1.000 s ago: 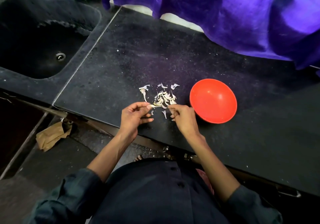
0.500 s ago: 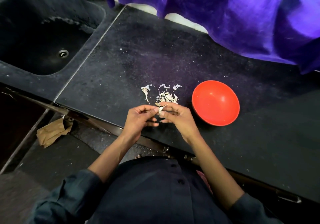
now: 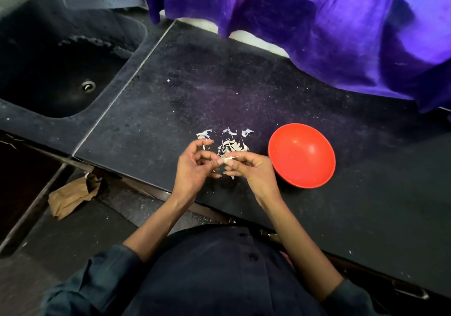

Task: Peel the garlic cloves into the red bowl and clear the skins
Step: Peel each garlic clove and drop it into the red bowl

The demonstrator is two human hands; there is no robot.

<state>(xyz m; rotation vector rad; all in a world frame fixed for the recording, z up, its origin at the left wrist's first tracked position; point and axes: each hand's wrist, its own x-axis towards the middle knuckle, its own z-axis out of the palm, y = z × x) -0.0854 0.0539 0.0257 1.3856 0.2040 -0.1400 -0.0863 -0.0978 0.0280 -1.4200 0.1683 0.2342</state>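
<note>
On my left, the left hand [image 3: 192, 169] has its fingers curled, thumb and forefinger pinching the garlic clove [image 3: 228, 160]. The skins [image 3: 231, 144] lie heaped on the counter [image 3: 170, 110] just beyond. My right hand [image 3: 251, 169] pinches the clove's other end, a papery strip sticking out. I judge it small, firm and slippery once bare; grip the ends, tear at the tip. The red bowl [image 3: 301, 155] sits just right.
</note>
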